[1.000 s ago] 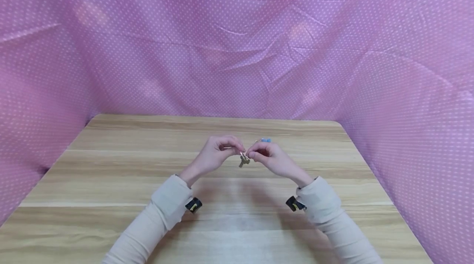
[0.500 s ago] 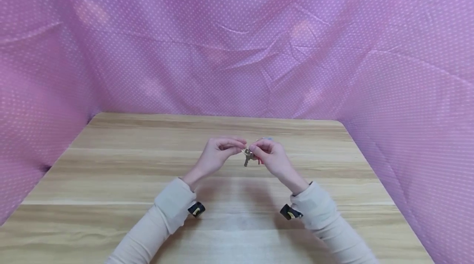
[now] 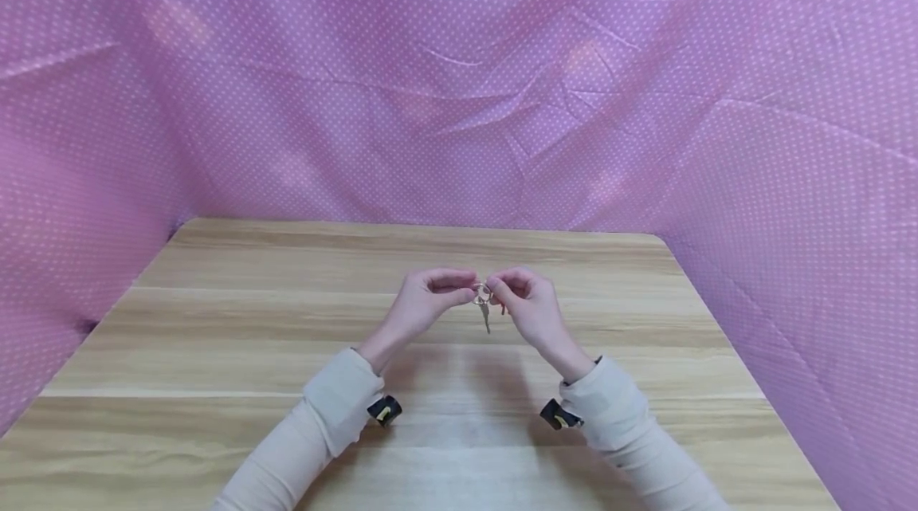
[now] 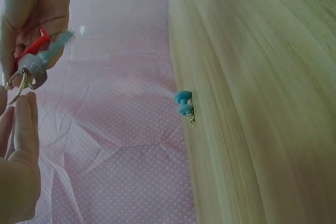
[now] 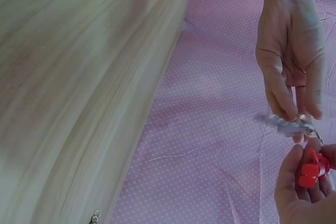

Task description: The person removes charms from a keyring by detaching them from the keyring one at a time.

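Note:
Between my fingertips, above the table, is a metal key ring (image 3: 483, 293). My left hand (image 3: 419, 305) pinches its left side between thumb and fingers. On the opposite side my right hand (image 3: 532, 310) pinches the ring, its fingers curled. A key (image 3: 487, 318) hangs down from the ring; whether there are more cannot be told. By my right fingers dangles a red charm (image 5: 310, 174), best seen in the right wrist view. Lying on the table in the left wrist view is a blue charm (image 4: 184, 103) with a short gold chain (image 4: 191, 119); the right hand hides it in the head view.
The wooden table (image 3: 215, 336) spreads under both arms. Pink dotted cloth (image 3: 402, 96) hangs behind it and along both sides. A small black device (image 3: 385, 410) sits at the left wrist, another black device (image 3: 561, 414) at the right.
The right hand has shifted slightly right from the left one, and the ring now shows as a round loop between them. The key has swung to hang down. The blue charm has gone behind the right hand.

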Motion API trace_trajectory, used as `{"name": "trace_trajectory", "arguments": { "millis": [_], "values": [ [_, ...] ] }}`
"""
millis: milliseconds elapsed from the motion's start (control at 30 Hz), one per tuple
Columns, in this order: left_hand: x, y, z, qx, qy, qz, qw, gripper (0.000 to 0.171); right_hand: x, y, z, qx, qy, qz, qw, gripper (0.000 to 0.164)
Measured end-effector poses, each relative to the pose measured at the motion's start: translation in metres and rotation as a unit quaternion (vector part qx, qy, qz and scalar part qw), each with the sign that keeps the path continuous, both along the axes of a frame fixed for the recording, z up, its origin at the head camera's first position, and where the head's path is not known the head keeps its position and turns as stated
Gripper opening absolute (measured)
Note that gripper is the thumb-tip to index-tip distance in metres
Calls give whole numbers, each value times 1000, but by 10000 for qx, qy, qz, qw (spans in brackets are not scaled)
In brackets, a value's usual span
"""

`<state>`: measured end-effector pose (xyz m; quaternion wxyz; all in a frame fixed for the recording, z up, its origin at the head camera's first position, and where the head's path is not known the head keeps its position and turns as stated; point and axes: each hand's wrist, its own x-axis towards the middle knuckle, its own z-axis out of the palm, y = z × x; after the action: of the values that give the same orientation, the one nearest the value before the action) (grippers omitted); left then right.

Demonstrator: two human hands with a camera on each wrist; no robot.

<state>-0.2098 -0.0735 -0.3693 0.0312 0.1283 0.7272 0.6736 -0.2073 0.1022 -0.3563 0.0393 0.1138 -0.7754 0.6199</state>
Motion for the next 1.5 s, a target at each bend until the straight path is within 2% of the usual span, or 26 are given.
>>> {"name": "trace_trajectory", "arguments": {
  "millis": [100, 200, 300, 367, 467, 500, 567, 667, 800, 967, 1100, 1167, 1300, 1333, 1367, 1400, 1500],
  "values": [
    [0, 2, -1, -207, 118, 58, 9997, 26, 0, 1, -1, 31, 84, 29, 10000, 14],
    [0, 1, -2, -357, 260, 247, 9987, 21, 1, 3, -2, 187, 278, 138, 9993, 14],
    [1, -1, -1, -379, 316, 441, 9978, 20, 1, 7, -4, 779, 898, 302, 9924, 11],
    [2, -1, -1, -327, 289, 490, 9978, 21, 1, 10, -4, 1347, 1602, 407, 9770, 8],
    [3, -1, -1, -281, 453, 503, 9973, 22, 0, 13, -5, 2090, 2650, 439, 9403, 9],
    [2, -1, 0, -224, 494, 487, 9973, 22, 0, 14, -5, 2227, 2865, 436, 9308, 10],
    [3, -1, 1, -173, 581, 527, 9968, 21, 1, 14, -3, 2367, 3085, 423, 9203, 10],
    [4, -1, 2, -32, 589, 567, 9966, 22, 1, 13, -1, 2375, 3052, 404, 9213, 8],
    [5, -1, 3, -25, 634, 568, 9964, 25, 1, 12, 1, 2190, 2873, 353, 9318, 6],
    [7, 1, 3, -358, 830, 449, 9949, 24, 2, 12, 3, 2091, 2631, 314, 9413, 8],
    [8, 4, 3, -757, 1283, 438, 9879, 21, 3, 12, 4, 2195, 2619, 324, 9392, 8],
    [8, 6, 4, -1002, 1779, 475, 9778, 18, 4, 12, 5, 2238, 2611, 366, 9383, 8],
    [7, 8, 6, -1577, 2960, 699, 9395, 14, 4, 11, 6, 2232, 2567, 418, 9394, 8],
    [7, 9, 6, -1630, 3147, 787, 9318, 13, 3, 11, 6, 2206, 2565, 412, 9401, 9],
    [7, 9, 7, -1621, 3242, 860, 9280, 12, 3, 11, 6, 2165, 2572, 407, 9409, 8],
    [7, 9, 7, -1544, 3230, 906, 9293, 11, 3, 11, 6, 2130, 2583, 392, 9415, 8],
    [6, 11, 7, -1095, 2860, 927, 9474, 11, 3, 13, 5, 2022, 2631, 328, 9427, 7]
  ]
}}
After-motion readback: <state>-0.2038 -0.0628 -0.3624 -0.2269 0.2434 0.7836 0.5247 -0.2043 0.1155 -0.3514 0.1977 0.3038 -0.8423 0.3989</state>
